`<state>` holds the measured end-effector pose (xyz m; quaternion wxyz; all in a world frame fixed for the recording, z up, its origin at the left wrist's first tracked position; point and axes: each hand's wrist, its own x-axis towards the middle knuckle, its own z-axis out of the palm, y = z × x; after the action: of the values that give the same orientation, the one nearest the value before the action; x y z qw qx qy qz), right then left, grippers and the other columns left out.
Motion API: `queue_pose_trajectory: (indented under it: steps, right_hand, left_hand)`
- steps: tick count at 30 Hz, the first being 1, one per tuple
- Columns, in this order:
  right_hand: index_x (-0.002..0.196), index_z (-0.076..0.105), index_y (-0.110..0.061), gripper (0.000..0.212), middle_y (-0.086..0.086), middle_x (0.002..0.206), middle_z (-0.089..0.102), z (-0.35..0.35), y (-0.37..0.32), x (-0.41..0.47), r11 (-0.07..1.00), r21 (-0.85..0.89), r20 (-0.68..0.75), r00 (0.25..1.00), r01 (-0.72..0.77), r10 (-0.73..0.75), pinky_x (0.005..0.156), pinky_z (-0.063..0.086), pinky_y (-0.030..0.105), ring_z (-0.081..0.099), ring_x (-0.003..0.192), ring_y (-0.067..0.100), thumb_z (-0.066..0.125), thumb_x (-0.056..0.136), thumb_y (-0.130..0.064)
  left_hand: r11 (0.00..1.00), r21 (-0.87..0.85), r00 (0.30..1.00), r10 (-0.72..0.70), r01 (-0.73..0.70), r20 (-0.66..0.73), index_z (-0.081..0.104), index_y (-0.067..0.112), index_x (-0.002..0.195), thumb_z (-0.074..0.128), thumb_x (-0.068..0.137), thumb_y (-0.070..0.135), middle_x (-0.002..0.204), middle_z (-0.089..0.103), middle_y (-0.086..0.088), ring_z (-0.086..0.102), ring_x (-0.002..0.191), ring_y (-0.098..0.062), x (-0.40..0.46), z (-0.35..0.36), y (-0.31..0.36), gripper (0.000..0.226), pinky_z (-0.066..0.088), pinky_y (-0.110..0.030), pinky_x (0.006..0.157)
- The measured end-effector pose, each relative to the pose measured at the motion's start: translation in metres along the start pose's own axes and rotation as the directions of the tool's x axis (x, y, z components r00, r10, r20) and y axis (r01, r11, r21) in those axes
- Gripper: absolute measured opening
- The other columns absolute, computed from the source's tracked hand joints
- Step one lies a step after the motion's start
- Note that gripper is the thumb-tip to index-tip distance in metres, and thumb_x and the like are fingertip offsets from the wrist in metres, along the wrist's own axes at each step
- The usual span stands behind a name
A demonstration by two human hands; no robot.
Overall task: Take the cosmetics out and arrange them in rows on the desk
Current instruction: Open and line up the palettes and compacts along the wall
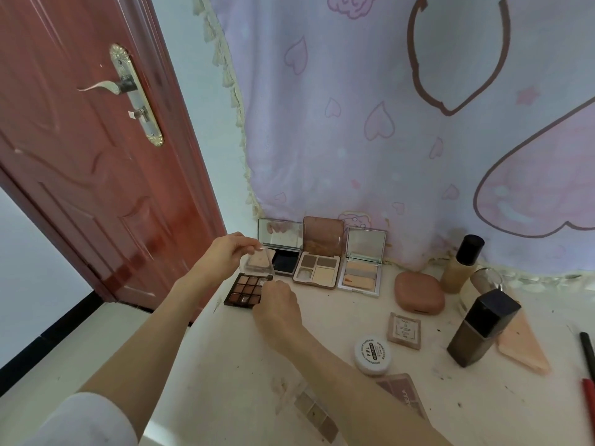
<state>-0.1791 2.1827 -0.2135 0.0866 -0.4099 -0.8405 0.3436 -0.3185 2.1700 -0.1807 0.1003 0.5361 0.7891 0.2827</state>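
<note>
A dark nine-pan eyeshadow palette point(243, 289) lies at the desk's far left edge. My left hand point(229, 252) pinches the top of its clear lid point(261, 260), which stands raised. My right hand point(277, 304) rests on the palette's right side, holding its base. Behind it stand three open compacts in a row: a mirrored one with a black pan point(282, 249), a brown four-pan one point(319, 262) and a silver one point(362, 268).
Right of the row lie a pink case point(418, 292), a foundation bottle point(460, 263), a dark square bottle point(481, 329), a pink sponge point(521, 349), a small square compact point(404, 329), a white jar point(373, 350) and two flat palettes point(402, 391). A red door point(80, 156) stands left.
</note>
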Motion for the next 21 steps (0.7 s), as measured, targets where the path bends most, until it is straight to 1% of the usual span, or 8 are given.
queue_pose_trajectory:
  steps: [3,6,9,11,13,16,18,21]
  right_hand:
    - [0.119,0.053,-0.002,0.030,0.015,0.118,0.052,0.002,0.001,-0.002,0.997,-0.062,-0.011,0.999,0.036,-0.037,0.088,0.047,0.038,0.052,0.107,0.029,0.045,0.091,-0.001]
    - [0.119,0.053,-0.001,0.029,0.015,0.118,0.053,0.003,0.004,-0.005,0.978,-0.176,-0.027,0.992,0.114,-0.121,0.089,0.044,0.039,0.048,0.109,0.030,0.047,0.090,-0.002]
    - [0.119,0.052,-0.001,0.030,0.016,0.118,0.051,0.008,0.008,-0.010,0.942,-0.279,-0.014,0.980,0.188,-0.200,0.088,0.041,0.040,0.043,0.110,0.031,0.045,0.090,-0.001]
    - [0.119,0.053,-0.003,0.030,0.015,0.120,0.050,0.011,0.011,-0.014,0.919,-0.316,-0.002,0.969,0.234,-0.248,0.089,0.039,0.042,0.042,0.110,0.031,0.045,0.091,-0.005]
    - [0.122,0.053,-0.003,0.031,0.013,0.124,0.049,0.012,0.013,-0.020,0.902,-0.335,0.017,0.958,0.274,-0.285,0.093,0.037,0.042,0.041,0.114,0.031,0.047,0.093,-0.011]
    - [0.124,0.053,0.002,0.033,0.015,0.132,0.047,0.014,0.019,-0.027,0.870,-0.366,0.070,0.942,0.330,-0.328,0.104,0.027,0.038,0.039,0.122,0.031,0.043,0.096,-0.011]
    - [0.128,0.050,0.002,0.036,0.016,0.140,0.042,0.014,0.022,-0.030,0.852,-0.376,0.082,0.929,0.364,-0.360,0.111,0.019,0.036,0.036,0.128,0.030,0.042,0.096,-0.012]
    - [0.140,0.034,-0.002,0.045,0.014,0.147,0.035,0.012,0.025,-0.033,0.834,-0.371,0.083,0.909,0.409,-0.409,0.116,0.011,0.036,0.030,0.135,0.027,0.038,0.099,-0.020]
  left_hand:
    - [1.000,-0.004,1.000,-0.006,0.006,0.016,0.069,0.011,0.103,0.045,0.095,0.003,0.102,0.064,-0.007,0.058,0.097,-0.018,0.000,0.000,0.000,0.026,0.040,-0.023,0.089]
    - [1.000,-0.003,0.999,-0.006,0.006,0.036,0.068,0.010,0.105,0.044,0.095,0.004,0.102,0.063,-0.009,0.058,0.097,-0.020,0.001,0.000,0.003,0.026,0.040,-0.025,0.089]
    - [0.999,0.024,0.998,0.024,-0.026,0.066,0.067,0.011,0.111,0.046,0.096,0.008,0.105,0.062,-0.008,0.054,0.102,-0.020,0.002,0.002,0.006,0.026,0.033,-0.019,0.084]
    - [0.996,0.060,0.997,0.058,-0.060,0.047,0.067,0.014,0.112,0.049,0.095,0.012,0.108,0.063,-0.005,0.052,0.103,-0.017,0.002,0.004,0.007,0.025,0.030,-0.018,0.084]
    - [0.993,0.087,0.996,0.086,-0.083,-0.027,0.069,0.017,0.110,0.053,0.093,0.016,0.107,0.065,0.000,0.049,0.099,-0.012,0.002,0.005,0.006,0.023,0.030,-0.018,0.083]
    - [0.993,0.084,0.987,0.094,-0.084,-0.130,0.070,0.016,0.105,0.059,0.090,0.016,0.104,0.067,0.001,0.047,0.094,-0.006,0.001,0.007,0.006,0.019,0.031,-0.016,0.081]
    - [0.990,0.103,0.983,0.106,-0.091,-0.148,0.070,0.015,0.105,0.059,0.090,0.015,0.106,0.067,0.000,0.051,0.098,-0.009,-0.001,0.009,0.004,0.019,0.032,-0.016,0.083]
    - [0.978,0.175,0.984,0.136,-0.115,-0.112,0.066,0.015,0.115,0.055,0.093,0.016,0.119,0.063,-0.001,0.054,0.112,-0.017,-0.006,0.010,0.000,0.025,0.036,-0.020,0.093]
